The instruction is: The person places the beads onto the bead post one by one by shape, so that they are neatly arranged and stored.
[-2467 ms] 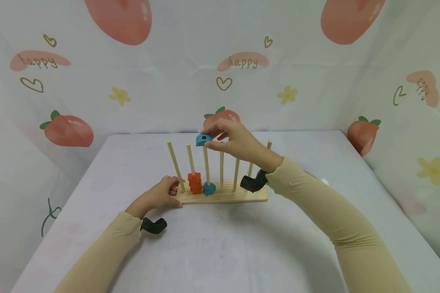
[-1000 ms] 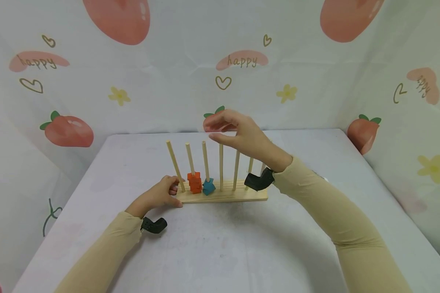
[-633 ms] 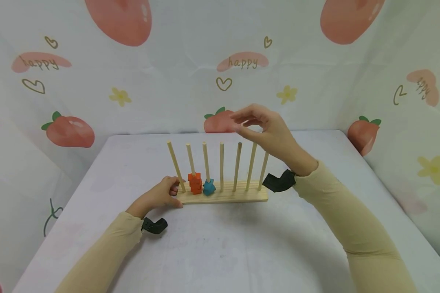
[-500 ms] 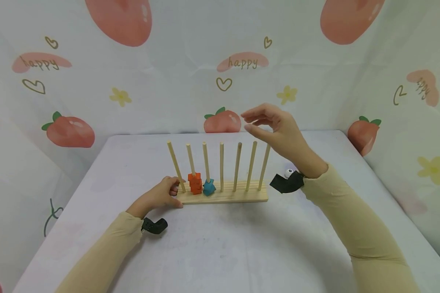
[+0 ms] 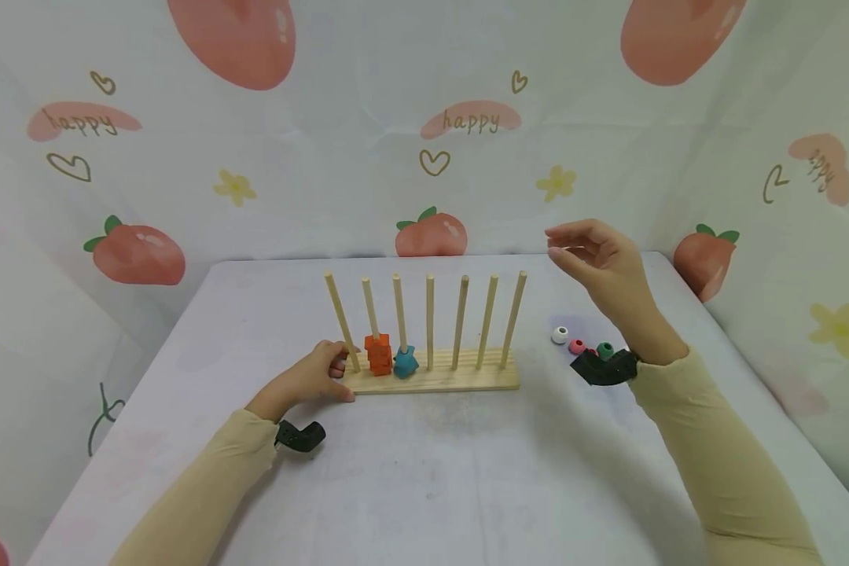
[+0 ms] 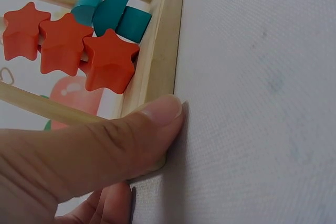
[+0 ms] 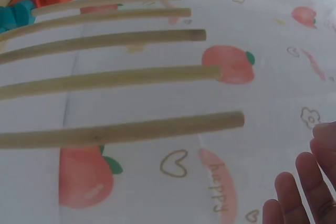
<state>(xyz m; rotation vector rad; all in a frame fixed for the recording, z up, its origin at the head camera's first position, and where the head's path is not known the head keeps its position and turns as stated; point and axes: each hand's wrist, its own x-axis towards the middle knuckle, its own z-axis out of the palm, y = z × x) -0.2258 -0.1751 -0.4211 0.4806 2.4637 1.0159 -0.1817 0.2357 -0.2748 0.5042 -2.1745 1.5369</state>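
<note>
A wooden peg board [image 5: 460, 380] with several upright pegs stands on the table. My left hand [image 5: 310, 376] grips its left end, the thumb [image 6: 126, 135] along the front edge and the fingers around behind. Three orange star beads [image 5: 378, 355] are stacked on the second peg from the left. Teal half-round beads [image 5: 406, 363] sit on the third peg, turned at differing angles; the left wrist view shows three pieces [image 6: 111, 14]. Holding nothing, my right hand [image 5: 604, 271] hovers in the air to the right of the board, its fingers [image 7: 290, 195] loosely bent and apart from the thumb.
Right of the board lie small round beads: a white one [image 5: 560, 336], a pinkish-red one [image 5: 576, 347] and a green one [image 5: 604, 350], partly hidden by the black wrist camera [image 5: 604, 368]. A patterned cloth backdrop [image 5: 339, 141] rises behind the table.
My right hand lowered a teal half-round bead onto the third peg, let it go, then moved right, uncovering the pegs and the round beads. The left hand stays in place.
</note>
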